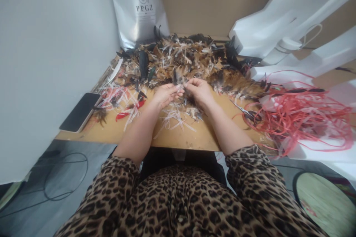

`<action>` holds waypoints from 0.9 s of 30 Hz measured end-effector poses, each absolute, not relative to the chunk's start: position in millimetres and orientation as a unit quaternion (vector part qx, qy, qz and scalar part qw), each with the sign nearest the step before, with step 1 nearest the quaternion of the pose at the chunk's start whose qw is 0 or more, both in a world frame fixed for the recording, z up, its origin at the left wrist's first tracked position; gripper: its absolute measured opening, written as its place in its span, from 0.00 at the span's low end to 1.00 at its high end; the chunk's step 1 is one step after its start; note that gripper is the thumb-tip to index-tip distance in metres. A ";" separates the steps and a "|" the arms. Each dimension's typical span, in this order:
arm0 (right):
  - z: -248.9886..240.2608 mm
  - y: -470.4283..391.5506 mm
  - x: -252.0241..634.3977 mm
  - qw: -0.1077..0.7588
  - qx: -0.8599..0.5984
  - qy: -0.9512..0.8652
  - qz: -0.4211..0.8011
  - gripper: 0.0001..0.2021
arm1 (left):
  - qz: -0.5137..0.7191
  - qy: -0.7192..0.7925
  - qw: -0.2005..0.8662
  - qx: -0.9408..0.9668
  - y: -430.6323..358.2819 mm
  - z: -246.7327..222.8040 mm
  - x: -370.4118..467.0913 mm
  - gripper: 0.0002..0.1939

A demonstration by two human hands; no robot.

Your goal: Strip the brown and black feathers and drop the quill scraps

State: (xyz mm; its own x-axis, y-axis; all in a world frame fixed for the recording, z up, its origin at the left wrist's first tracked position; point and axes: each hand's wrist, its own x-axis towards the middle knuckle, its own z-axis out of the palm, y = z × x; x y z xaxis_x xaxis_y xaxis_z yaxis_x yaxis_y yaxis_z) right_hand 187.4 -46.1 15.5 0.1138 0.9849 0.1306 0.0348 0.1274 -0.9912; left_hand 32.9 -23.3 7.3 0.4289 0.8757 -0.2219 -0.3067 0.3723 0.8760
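My left hand (168,94) and my right hand (198,90) meet over the middle of the table, both with thumb and fingers pinched. Between them is a small feather (180,77), grey-brown with a dark edge, its base at my fingertips. Just behind lies a wide pile of brown and black feathers (191,57). On the wooden tabletop (191,139) below my hands are pale ribbon-like strips (176,118) and a few loose feather bits. My fingers partly hide what is at the feather's base.
A dark phone (80,113) lies at the left edge beside a white panel (55,44). Scissors (246,112) rest right of my forearm, near a tangle of red and pink ribbon (303,118). A silver bag (141,11) stands at the back left; white foam pieces (258,33) stand right.
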 end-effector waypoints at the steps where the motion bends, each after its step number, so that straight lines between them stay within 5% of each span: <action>1: 15.6 -46.4 186.7 0.549 -0.508 -0.513 0.420 0.13 | 0.394 0.360 0.745 0.401 -23.4 7.1 33.3 0.06; 14: 11.0 -44.5 191.0 0.522 -0.520 -0.560 0.379 0.13 | 0.389 0.374 0.712 0.449 -25.5 7.2 36.0 0.08; 22: 15.8 -48.5 208.7 0.238 -0.632 -0.701 0.230 0.07 | 0.424 0.379 0.694 0.441 -24.6 8.5 34.3 0.09; 27: 14.1 -50.8 194.6 0.132 -0.682 -0.711 0.110 0.10 | 0.418 0.389 0.695 0.436 -25.7 9.7 34.0 0.09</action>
